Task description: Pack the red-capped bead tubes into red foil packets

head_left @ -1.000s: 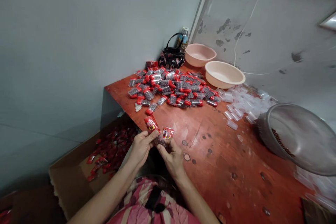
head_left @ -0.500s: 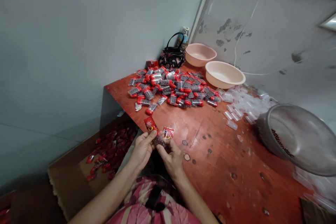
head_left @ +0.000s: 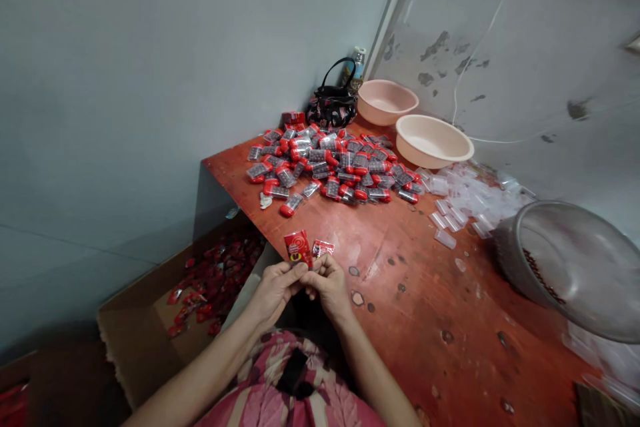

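Above the near edge of the table, my left hand point(head_left: 278, 290) pinches a red printed packet point(head_left: 299, 247) between thumb and fingers, near its lower edge. The packet stands nearly upright. Close beside it, my right hand point(head_left: 326, 283) is closed, its thumb and fingers gripping the packet's lower right corner. My fingers hide the bottom of the packet and whatever may lie behind it. A second red and white packet point(head_left: 323, 248) lies on the table just beyond my right fingers. Farther off is a heap of clear cases with red caps and dark round pieces inside point(head_left: 320, 163).
Clear empty cases point(head_left: 463, 197) lie right of the heap, near a grey basin point(head_left: 530, 260) holding small dark pieces. Two pale basins point(head_left: 433, 140) and a black handbag point(head_left: 330, 107) stand at the back. Left below the red table point(head_left: 400, 333), a cardboard box point(head_left: 135, 347) holds red packets.
The red packet has turned more upright between my hands, and the dark part below it is now hidden. My hands have drawn closer together. The view has shifted slightly.
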Demonstrator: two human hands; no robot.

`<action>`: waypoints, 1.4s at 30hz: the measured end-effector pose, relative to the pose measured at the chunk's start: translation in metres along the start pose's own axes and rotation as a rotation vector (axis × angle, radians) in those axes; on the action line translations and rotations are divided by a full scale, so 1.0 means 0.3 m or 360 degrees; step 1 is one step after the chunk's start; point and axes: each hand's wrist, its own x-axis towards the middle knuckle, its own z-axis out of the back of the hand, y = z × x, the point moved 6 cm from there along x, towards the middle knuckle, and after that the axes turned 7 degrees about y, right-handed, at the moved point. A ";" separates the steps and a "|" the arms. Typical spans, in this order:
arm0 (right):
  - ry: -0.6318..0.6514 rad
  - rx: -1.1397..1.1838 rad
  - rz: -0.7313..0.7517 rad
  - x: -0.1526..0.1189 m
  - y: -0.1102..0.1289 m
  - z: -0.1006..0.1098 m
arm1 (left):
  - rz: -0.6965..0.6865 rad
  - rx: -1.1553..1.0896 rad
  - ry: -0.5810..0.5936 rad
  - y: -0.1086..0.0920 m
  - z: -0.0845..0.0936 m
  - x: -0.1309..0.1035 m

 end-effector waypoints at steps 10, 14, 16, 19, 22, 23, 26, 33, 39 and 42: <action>0.0025 -0.0186 0.0066 -0.014 0.108 0.044 | -0.0262 -0.0369 -0.0645 -0.088 0.272 -0.126; -0.0296 -0.0344 0.0104 -0.050 0.160 0.184 | -0.0095 -0.0063 -0.0683 -0.037 0.256 -0.136; -0.0354 -0.0379 0.0073 -0.066 0.157 0.217 | -0.0190 0.0315 -0.0564 -0.035 0.179 -0.100; -0.0356 -0.0403 0.0056 -0.083 0.139 0.219 | -0.0588 0.1043 -0.0250 -0.061 0.030 -0.015; -0.0303 -0.0483 0.0071 -0.093 0.125 0.201 | -0.0893 0.1811 -0.0102 -0.056 -0.050 0.061; -0.0285 -0.0525 0.0084 -0.095 0.123 0.197 | -0.0953 0.2053 -0.0091 -0.045 -0.057 0.081; -0.0282 -0.0741 0.0140 -0.096 0.129 0.201 | -0.1118 0.2580 -0.0105 -0.011 -0.050 0.113; -0.0445 -0.0918 0.0241 -0.042 0.140 0.206 | -0.1425 0.2483 -0.0136 0.001 -0.032 0.096; -0.0245 -0.0195 0.0168 0.049 0.129 0.146 | -0.1117 0.1726 -0.0150 -0.057 -0.017 0.056; -0.0057 -0.0218 0.0138 0.088 0.149 0.104 | -0.0600 0.1025 -0.0184 -0.057 0.041 0.062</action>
